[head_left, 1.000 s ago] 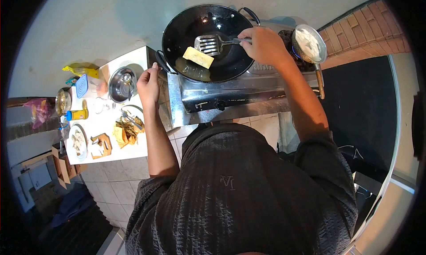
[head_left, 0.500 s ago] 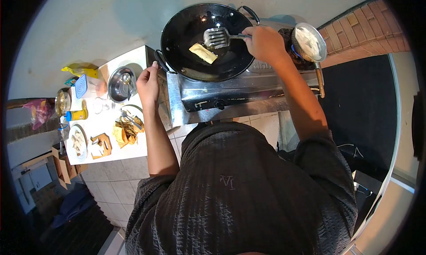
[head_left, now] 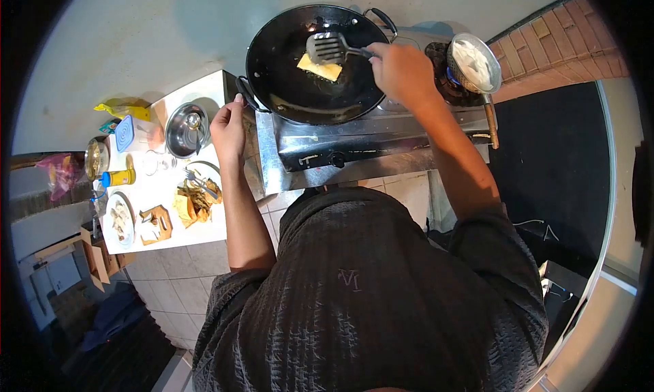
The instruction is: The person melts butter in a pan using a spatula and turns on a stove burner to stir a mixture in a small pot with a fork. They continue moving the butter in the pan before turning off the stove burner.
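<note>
A large black wok (head_left: pixel 300 104) sits on the stove, with a shiny film of oil in its bottom. In it lies a flat, yellow rectangular piece of food (head_left: pixel 320 69). My right hand (head_left: pixel 403 71) is closed round the handle of a slotted metal spatula (head_left: pixel 328 48), whose blade is just above the food and overlaps its upper edge in view. My left hand (head_left: pixel 228 125) has curled fingers, with the thumb at the wok's left loop handle (head_left: pixel 249 94), which it appears to grip; the fingertips are partly hidden.
To the right, a pan (head_left: pixel 475 63) of white stuff stands over a blue flame, its wooden handle pointing toward me. The white table (head_left: pixel 146 200) at left holds a metal bowl (head_left: pixel 186 131), a plate of fried food (head_left: pixel 196 200), a yellow jar (head_left: pixel 121 178) and a plastic container (head_left: pixel 138 133).
The yellow piece has shifted up and slightly right in the wok and shows a yellower face. The spatula blade has moved a little left and up. My left hand has stayed put.
</note>
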A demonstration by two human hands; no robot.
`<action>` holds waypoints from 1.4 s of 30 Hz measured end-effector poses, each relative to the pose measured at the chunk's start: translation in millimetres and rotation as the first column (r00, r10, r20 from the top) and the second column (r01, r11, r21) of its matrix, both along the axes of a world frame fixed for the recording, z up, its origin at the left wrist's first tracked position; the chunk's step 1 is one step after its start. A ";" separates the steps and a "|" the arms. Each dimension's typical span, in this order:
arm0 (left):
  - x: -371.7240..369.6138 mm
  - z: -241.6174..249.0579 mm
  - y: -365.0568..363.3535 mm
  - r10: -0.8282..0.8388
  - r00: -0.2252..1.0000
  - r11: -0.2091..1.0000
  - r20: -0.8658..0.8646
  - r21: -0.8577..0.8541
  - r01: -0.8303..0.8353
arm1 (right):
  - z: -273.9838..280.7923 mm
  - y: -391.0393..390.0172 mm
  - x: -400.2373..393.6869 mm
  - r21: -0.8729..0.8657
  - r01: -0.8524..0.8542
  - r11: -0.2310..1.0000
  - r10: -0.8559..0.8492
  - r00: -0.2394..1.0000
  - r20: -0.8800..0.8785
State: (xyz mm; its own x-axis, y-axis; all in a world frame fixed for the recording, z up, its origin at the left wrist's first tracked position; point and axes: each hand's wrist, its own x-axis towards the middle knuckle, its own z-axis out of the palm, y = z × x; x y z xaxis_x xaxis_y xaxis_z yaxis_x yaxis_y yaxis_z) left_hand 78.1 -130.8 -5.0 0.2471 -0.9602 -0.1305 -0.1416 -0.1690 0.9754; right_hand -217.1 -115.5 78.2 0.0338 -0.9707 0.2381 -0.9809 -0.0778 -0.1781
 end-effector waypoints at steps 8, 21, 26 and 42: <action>3.1 -1.4 2.2 0.001 1.000 1.000 -0.028 -0.011 -0.002 | -10.8 -2.6 -10.5 0.008 0.031 0.999 -0.031 0.995 -0.090; 5.1 1.3 1.7 -0.007 1.000 1.000 0.022 0.019 0.007 | -15.2 -8.8 -12.9 0.037 0.029 0.999 -0.027 0.998 -0.055; 6.7 -1.7 3.6 -0.008 1.000 1.000 0.008 0.009 0.008 | -13.9 -7.6 -11.9 0.029 0.098 0.995 -0.098 0.995 -0.013; 4.4 -4.3 8.4 -0.018 1.000 1.000 -0.009 0.009 0.018 | -22.2 -8.2 -13.4 -0.021 0.084 0.996 -0.083 0.996 0.027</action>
State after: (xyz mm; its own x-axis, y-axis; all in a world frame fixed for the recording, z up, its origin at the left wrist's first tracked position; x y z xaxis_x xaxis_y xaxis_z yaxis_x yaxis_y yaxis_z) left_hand 82.5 -122.4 -9.3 0.2282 -0.9632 -0.1418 -0.1356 -0.1756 0.9751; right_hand -230.5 -123.6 56.0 -0.0539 -0.9642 0.2596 -0.9792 0.0001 -0.2029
